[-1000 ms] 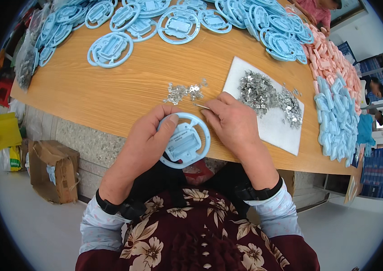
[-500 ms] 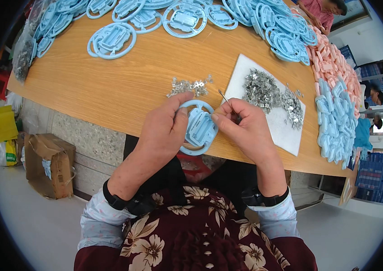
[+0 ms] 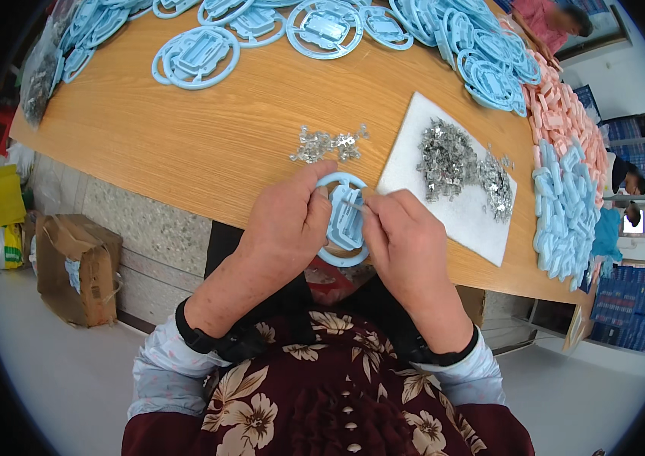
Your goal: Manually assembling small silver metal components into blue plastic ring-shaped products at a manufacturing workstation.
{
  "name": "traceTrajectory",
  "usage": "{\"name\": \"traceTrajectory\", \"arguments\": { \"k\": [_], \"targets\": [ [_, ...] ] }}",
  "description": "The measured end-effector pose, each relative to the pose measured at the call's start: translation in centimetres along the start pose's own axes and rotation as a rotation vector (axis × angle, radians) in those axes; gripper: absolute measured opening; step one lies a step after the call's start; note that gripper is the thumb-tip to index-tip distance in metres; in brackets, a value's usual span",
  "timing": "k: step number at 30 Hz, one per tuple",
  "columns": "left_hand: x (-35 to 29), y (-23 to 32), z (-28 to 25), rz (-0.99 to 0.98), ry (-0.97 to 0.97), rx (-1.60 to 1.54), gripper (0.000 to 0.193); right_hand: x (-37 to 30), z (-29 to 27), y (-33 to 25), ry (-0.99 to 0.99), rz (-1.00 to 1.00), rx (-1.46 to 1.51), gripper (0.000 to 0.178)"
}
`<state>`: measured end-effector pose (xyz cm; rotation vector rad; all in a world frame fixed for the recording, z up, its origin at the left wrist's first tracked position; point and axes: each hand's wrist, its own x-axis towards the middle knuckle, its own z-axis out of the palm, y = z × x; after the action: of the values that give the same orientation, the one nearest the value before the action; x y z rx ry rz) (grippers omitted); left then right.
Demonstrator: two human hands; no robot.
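A light blue plastic steering-wheel-shaped part [image 3: 347, 228] is held at its left rim by my left hand [image 3: 280, 216], the thumb lying over the edge. My right hand [image 3: 411, 242] is closed around a thin metal tool [image 3: 353, 205], whose tip reaches over the raised middle of the part. Most of the tool is hidden by my fingers, so its exact kind does not show. Just beyond the part, a small heap of shiny metal pieces [image 3: 330, 144] lies on the wooden table [image 3: 261, 99]. To the right, a white foam sheet [image 3: 402, 163] bears larger heaps of such metal pieces [image 3: 446, 161].
More blue wheel-shaped parts [image 3: 326, 29] are spread along the far side. Pink plastic parts [image 3: 556, 110] and blue handle-like parts [image 3: 565, 213] are piled at right. A cardboard box [image 3: 77, 270] stands on the floor at left. Another person [image 3: 544, 23] sits at the far right.
My right hand has turned over, bringing the tool's tip from pointing up and away down onto the blue part. The left hand still grips the part, and the view has shifted slightly.
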<state>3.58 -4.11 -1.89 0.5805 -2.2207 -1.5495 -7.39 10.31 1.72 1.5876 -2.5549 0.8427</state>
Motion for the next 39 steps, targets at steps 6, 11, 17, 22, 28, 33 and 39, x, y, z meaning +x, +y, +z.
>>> {"name": "traceTrajectory", "arguments": {
  "k": [6, 11, 17, 22, 28, 33, 39],
  "targets": [
    [-0.1, 0.3, 0.0, -0.026, -0.015, 0.010, 0.030, -1.1, -1.5, 0.6, -0.089, 0.059, 0.006, 0.039],
    [0.0, -0.1, 0.1, 0.004, -0.021, 0.071, 0.030, -0.7, -1.3, 0.4, -0.190, -0.013, -0.092, 0.042],
    [0.1, 0.0, 0.4, 0.063, 0.031, 0.056, 0.029, -0.6, -1.5, 0.8, -0.127, 0.074, 0.029, 0.041],
    [-0.1, 0.2, 0.2, 0.004, -0.007, 0.084, 0.031, -1.3, -1.9, 0.8, -0.129, 0.079, -0.092, 0.039],
    [-0.1, 0.3, 0.1, -0.059, -0.045, -0.015, 0.032, -2.0, -1.9, 1.8, -0.070, 0.097, 0.078, 0.034],
    [-0.3, 1.8, -0.2, -0.109, -0.081, -0.227, 0.033, -2.2, -1.9, 1.7, -0.048, 0.429, 0.462, 0.031],
    [0.0, 1.9, 0.3, -0.058, -0.259, -0.347, 0.041, -2.3, -2.1, 3.1, -0.161, 0.579, 0.884, 0.033]
  ]
}}
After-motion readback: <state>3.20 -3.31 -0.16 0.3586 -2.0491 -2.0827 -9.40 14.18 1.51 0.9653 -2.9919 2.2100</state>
